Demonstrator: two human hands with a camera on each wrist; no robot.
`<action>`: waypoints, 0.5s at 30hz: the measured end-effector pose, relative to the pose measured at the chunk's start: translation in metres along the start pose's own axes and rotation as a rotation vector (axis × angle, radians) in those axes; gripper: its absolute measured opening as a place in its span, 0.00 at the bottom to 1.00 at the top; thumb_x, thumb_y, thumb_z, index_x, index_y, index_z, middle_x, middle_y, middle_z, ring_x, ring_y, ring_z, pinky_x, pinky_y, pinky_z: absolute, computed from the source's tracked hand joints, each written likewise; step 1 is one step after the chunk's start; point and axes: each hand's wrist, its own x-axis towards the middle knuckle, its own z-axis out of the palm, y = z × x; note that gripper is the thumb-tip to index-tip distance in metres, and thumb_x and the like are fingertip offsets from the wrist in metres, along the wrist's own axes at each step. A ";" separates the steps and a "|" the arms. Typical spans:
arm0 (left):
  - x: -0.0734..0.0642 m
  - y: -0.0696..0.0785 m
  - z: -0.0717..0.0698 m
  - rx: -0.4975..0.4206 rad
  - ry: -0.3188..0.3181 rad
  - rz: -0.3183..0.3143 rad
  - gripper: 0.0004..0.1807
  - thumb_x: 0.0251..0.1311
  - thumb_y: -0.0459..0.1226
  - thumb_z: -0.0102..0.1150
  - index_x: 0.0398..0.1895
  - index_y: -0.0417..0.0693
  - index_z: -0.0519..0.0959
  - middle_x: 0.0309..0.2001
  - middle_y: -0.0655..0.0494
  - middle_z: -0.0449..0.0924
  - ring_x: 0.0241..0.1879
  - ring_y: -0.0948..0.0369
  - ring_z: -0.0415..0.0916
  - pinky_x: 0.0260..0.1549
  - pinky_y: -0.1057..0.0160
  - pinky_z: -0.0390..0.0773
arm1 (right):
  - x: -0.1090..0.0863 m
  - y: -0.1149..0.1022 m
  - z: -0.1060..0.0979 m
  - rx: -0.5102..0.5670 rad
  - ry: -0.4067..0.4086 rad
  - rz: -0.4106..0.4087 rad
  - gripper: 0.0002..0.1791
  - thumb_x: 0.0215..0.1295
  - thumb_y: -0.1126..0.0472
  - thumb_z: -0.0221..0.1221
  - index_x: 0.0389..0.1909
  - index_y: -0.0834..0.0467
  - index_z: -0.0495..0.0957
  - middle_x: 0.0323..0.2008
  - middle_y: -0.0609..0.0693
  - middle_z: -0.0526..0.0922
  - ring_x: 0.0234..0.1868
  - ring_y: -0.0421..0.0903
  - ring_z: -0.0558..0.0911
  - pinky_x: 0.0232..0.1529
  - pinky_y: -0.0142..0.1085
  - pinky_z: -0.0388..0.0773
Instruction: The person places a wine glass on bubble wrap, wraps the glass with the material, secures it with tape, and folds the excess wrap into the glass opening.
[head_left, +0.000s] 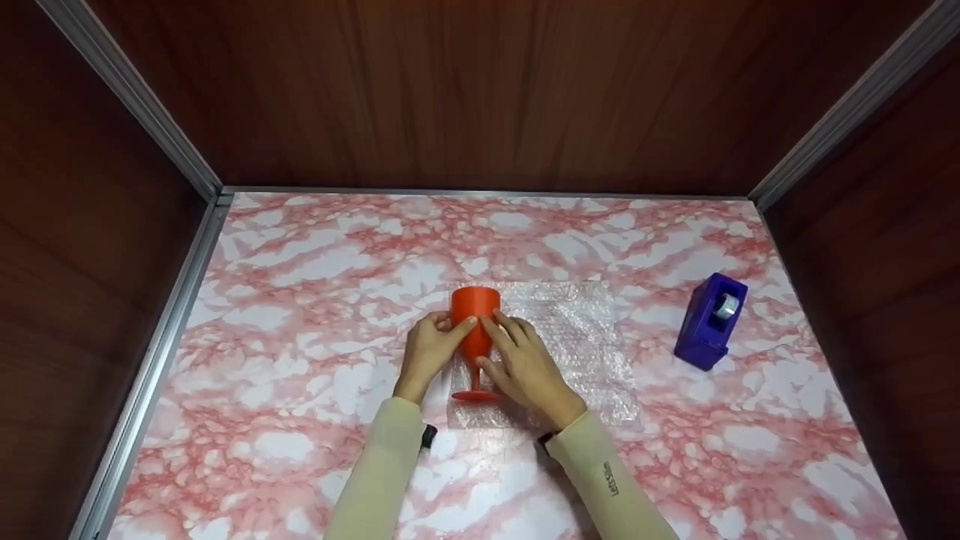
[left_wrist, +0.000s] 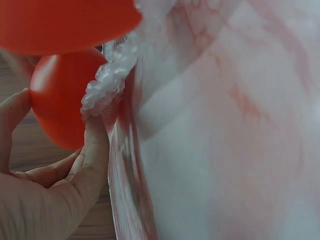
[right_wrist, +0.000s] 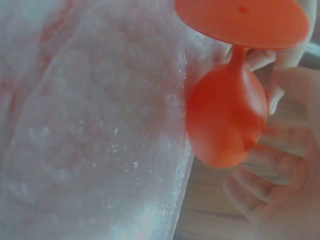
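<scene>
An orange-red goblet (head_left: 475,303) lies on its side along the left part of a clear bubble wrap sheet (head_left: 574,360), its round foot towards the person. My left hand (head_left: 430,351) holds the goblet's bowl from the left, the thumb on the bowl. In the left wrist view, the fingers press a turned-up edge of bubble wrap (left_wrist: 106,85) against the bowl (left_wrist: 60,100). From the right, my right hand (head_left: 531,369) rests its loosely bent fingertips at the bowl and stem. Its fingers (right_wrist: 260,187) are spread beside the goblet (right_wrist: 227,120) in the right wrist view.
A purple tape dispenser (head_left: 697,326) with a roll of tape (head_left: 726,306) stands to the right of the bubble wrap. The table (head_left: 300,315) has a pink and white marbled top. Dark wood panels (head_left: 480,97) enclose its back and sides.
</scene>
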 end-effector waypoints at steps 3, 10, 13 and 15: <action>0.000 0.000 0.002 0.010 0.006 -0.003 0.35 0.56 0.56 0.70 0.53 0.35 0.81 0.44 0.46 0.85 0.42 0.54 0.82 0.42 0.56 0.80 | -0.001 -0.001 -0.002 0.009 -0.027 0.016 0.34 0.73 0.47 0.57 0.74 0.59 0.64 0.70 0.63 0.65 0.64 0.63 0.69 0.63 0.53 0.67; 0.002 0.003 0.005 -0.007 -0.002 -0.049 0.40 0.52 0.59 0.72 0.56 0.35 0.79 0.45 0.45 0.84 0.45 0.54 0.81 0.45 0.55 0.80 | -0.002 -0.003 -0.004 0.102 -0.054 0.061 0.36 0.74 0.46 0.55 0.74 0.62 0.62 0.70 0.66 0.62 0.67 0.62 0.66 0.65 0.53 0.65; 0.002 0.002 0.005 -0.034 -0.018 -0.076 0.43 0.51 0.59 0.72 0.59 0.34 0.77 0.48 0.44 0.84 0.46 0.52 0.81 0.45 0.55 0.80 | -0.004 -0.004 -0.005 0.172 -0.071 0.095 0.37 0.74 0.44 0.54 0.76 0.61 0.60 0.72 0.65 0.60 0.69 0.61 0.64 0.66 0.53 0.64; 0.003 0.000 0.006 -0.047 -0.025 -0.083 0.44 0.51 0.59 0.72 0.59 0.33 0.77 0.48 0.43 0.83 0.46 0.52 0.81 0.45 0.55 0.80 | -0.005 -0.004 -0.005 0.200 -0.087 0.115 0.38 0.75 0.43 0.53 0.76 0.60 0.58 0.73 0.65 0.58 0.70 0.61 0.63 0.66 0.53 0.64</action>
